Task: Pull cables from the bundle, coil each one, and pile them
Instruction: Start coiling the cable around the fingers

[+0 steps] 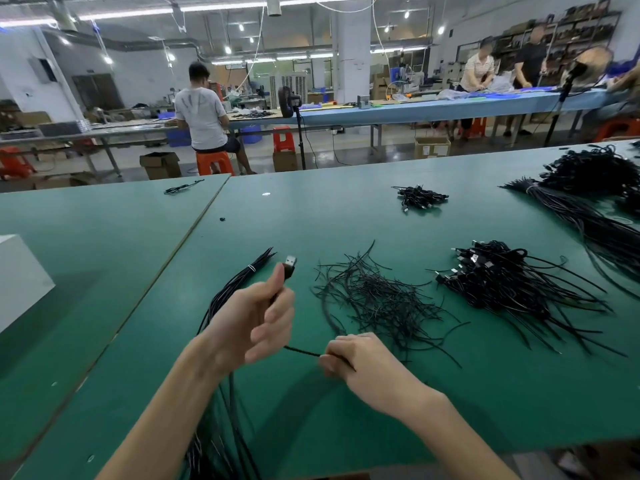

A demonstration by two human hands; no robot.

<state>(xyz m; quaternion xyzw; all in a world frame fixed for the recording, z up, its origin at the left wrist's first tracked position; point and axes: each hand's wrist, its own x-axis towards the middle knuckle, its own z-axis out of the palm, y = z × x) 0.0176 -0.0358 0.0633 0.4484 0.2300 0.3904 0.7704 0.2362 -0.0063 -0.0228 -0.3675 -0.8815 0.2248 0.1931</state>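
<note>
The USB cable (302, 351) runs from its plug, pinched upright in the grip of the left hand (252, 323) above the bench (311, 209), rightward to the right hand (356, 358), which pinches its cord. The bundle (239, 282) lies under the left forearm.

The table (346, 220) is covered in plain dark green. The bundle (239, 281) is black, bound by a thin white tie (251, 269). The plug (291, 262) is seen as silver metal on a black housing, and its cable (301, 351) is black. The pile (502, 285) is black, flecked with silver plug ends. A white box (17, 278) is shown at the left. The stools (214, 161) are coloured orange-red, and the far table (450, 109) is surfaced in light blue.
</note>
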